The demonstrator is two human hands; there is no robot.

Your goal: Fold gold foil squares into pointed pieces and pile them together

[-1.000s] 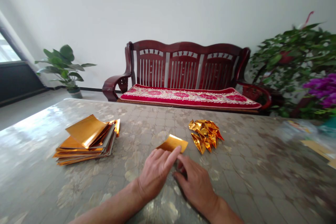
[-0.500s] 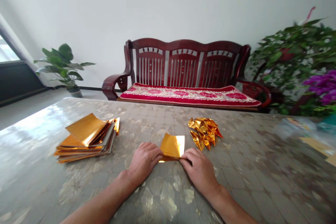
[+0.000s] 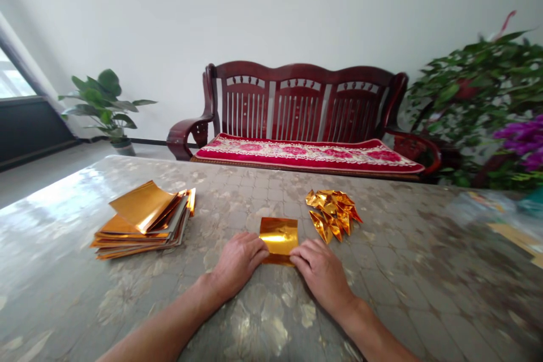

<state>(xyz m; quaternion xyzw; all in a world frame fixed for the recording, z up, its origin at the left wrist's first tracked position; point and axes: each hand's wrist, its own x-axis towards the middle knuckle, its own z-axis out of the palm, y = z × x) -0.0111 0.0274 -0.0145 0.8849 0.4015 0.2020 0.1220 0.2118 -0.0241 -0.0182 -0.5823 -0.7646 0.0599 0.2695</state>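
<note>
A shiny gold foil paper point(image 3: 279, 235) lies on the table between my hands, its near edge folded or curled. My left hand point(image 3: 241, 257) pinches its left near corner, with the fingers closed together. At the right near corner my right hand point(image 3: 318, 266) grips the same sheet between thumb and fingers. Just beyond my right hand sits a cluster of folded gold foil pieces point(image 3: 335, 212) with pointed ends. To the left of my left hand is a stack of gold foil sheets point(image 3: 142, 220), loosely piled with uneven edges.
The table point(image 3: 220, 198) has a patterned, glossy cover. Clear plastic packaging point(image 3: 479, 206) and a tan cardboard piece point(image 3: 513, 237) lie at its right side. Behind stands a dark red wooden bench point(image 3: 297, 102) with a red floral cushion. Plants flank it.
The foil paper's far part, raised and curved before, now lies flatter toward the table. My hands stay at its near corners, the left shifted slightly right. The view has moved a little.
</note>
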